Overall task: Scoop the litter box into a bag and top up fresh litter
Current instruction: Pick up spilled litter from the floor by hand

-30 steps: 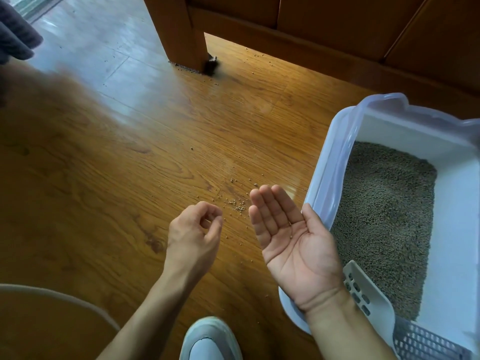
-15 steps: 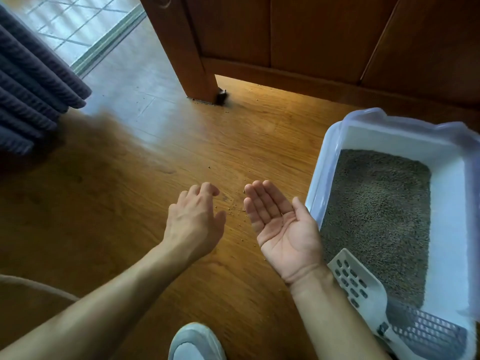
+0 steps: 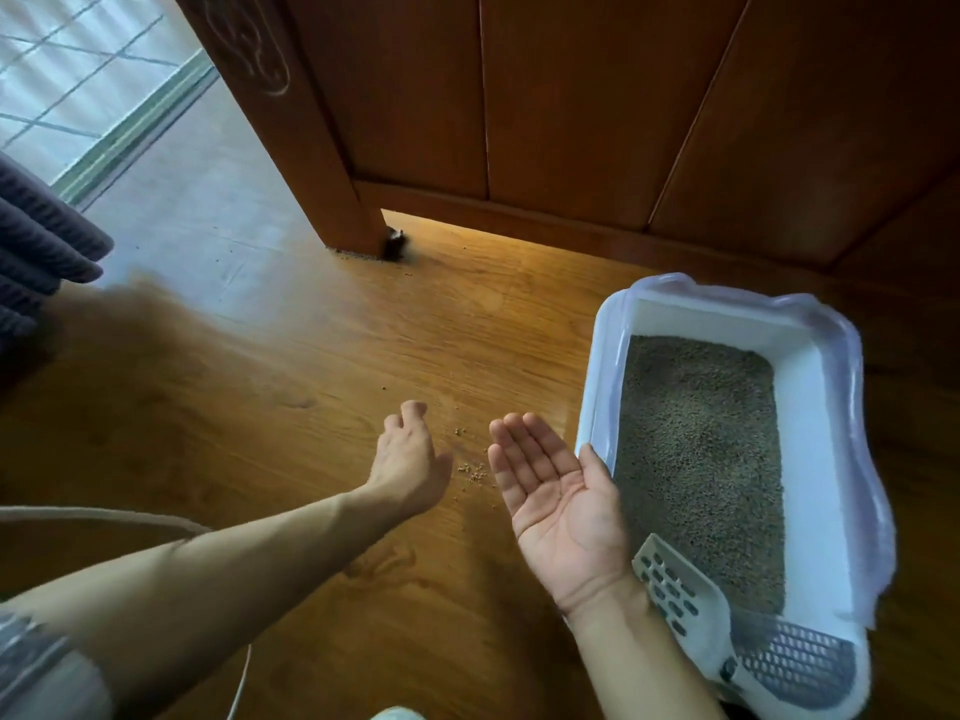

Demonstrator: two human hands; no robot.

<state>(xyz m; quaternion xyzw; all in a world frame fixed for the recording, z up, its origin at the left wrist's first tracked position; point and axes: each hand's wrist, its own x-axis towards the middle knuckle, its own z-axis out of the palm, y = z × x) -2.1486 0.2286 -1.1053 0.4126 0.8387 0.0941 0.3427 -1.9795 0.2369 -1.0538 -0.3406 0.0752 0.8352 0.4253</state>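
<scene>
A white litter box (image 3: 810,407) with a pale blue rim stands on the wooden floor at the right, filled with grey-brown litter (image 3: 701,459). A slotted white scoop (image 3: 691,600) lies in its near corner. A few spilled litter grains (image 3: 474,472) lie on the floor left of the box. My right hand (image 3: 556,496) is held flat, palm up, beside the box's left rim, holding nothing I can make out. My left hand (image 3: 408,459) reaches low over the floor just left of the grains, fingers loosely curled downward; whether it pinches a grain is hidden.
A wooden cabinet (image 3: 571,122) stands behind, its leg (image 3: 343,220) on the floor with small debris at its base. A grey curtain (image 3: 36,252) hangs at the left before a glass door. A pale curved rim (image 3: 104,517) and the tip of a shoe (image 3: 397,714) sit at the bottom.
My left hand has stretched forward toward the spilled grains. The right palm stays up beside the box. The view has tilted up, showing more of the cabinet.
</scene>
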